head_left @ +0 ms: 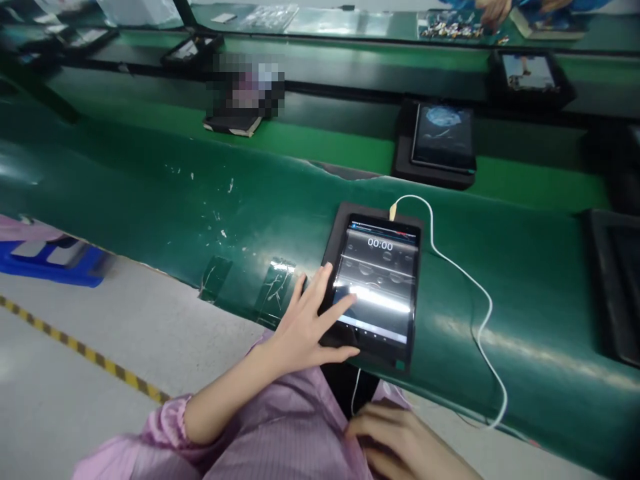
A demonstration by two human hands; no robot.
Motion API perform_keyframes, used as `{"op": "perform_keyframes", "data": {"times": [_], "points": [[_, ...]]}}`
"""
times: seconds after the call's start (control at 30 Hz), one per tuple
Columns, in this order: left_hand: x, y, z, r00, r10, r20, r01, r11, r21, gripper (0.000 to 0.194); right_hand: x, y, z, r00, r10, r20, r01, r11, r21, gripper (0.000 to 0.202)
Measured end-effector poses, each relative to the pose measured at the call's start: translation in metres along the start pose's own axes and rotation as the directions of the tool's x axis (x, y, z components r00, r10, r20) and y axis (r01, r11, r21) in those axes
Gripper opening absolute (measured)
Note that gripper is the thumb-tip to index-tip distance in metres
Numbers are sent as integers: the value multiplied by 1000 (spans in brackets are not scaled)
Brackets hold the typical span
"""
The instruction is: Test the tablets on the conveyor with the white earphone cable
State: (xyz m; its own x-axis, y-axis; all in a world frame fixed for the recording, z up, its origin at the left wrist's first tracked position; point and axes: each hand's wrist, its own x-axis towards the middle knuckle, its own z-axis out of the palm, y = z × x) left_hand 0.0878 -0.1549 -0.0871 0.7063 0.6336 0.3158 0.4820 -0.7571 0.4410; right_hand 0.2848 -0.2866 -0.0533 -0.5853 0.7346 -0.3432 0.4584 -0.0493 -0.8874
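Note:
A tablet [377, 267] lies on a dark foam pad [336, 230] at the bench's near edge. Its lit screen reads "00:00" near the top. My left hand [307, 327] reaches over the tablet's left side with fingers spread, the index fingertip at the screen. From a pale yellow plug [393, 212] at the tablet's top edge, a white cable [463, 270] loops right and down over the bench edge. My right hand [387, 433] is low in front of my lap, fingers curled, beside a thin white wire [356, 390]. Whatever those fingers hold is hidden.
Beyond the green bench [125, 193] runs a bright green strip carrying another tablet [444, 137] on foam and a blurred device [245, 100]. Dark foam [613, 287] sits at right. A co-worker's hands [495, 10] are at the far bench. A blue bin [55, 263] stands left.

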Motion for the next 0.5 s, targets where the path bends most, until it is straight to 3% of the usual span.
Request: {"op": "perform_keyframes", "data": {"times": [0.1,0.2,0.3,0.43,0.5], "points": [[-4,-1,3,994,105,-25,-104,993,53,64,1,24,17,992,31,-124,-27,999,35,20],[-4,-2,4,984,170,-46,-165,982,91,47,-4,39,21,962,44,-269,-38,999,24,22],[-3,-2,4,977,205,-65,-198,975,100,35,-9,43,21,954,73,-291,-70,997,23,28],[-2,-2,5,980,183,-72,-175,979,105,47,-22,39,18,945,169,-280,-133,981,143,28],[-2,-2,6,985,158,-70,-150,983,108,60,-35,37,15,943,140,-303,-87,980,181,25]]}}
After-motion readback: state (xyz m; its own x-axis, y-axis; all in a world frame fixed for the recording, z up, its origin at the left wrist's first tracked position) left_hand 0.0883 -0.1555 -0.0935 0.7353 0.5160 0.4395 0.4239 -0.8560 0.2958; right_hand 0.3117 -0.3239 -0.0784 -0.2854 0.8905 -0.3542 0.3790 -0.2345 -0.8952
